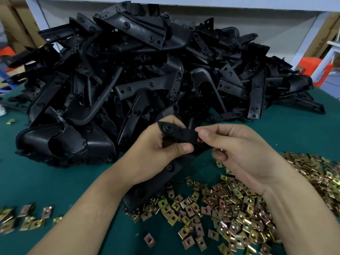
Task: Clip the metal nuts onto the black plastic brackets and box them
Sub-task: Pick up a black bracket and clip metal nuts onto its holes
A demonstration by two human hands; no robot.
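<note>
at the centre of the frame the left hand (158,151) is gripping a black bracket (179,134) while the right hand (239,155) is pinching a metal nut (200,140) against its right end; loose nuts (239,208) are lying on the green table (36,172) at lower right, a heap of brackets (147,70) sitting above

Black bracket (181,134) aloft, nut (200,140) perhaps at its edge

Bracket pile (147,70) uniformly black; clip nuts (230,208) iridescent yellow-gold with coppery-pink patches; table cover (46,177) plain dark teal; stool (312,69) at far right bright orange-red.
</note>
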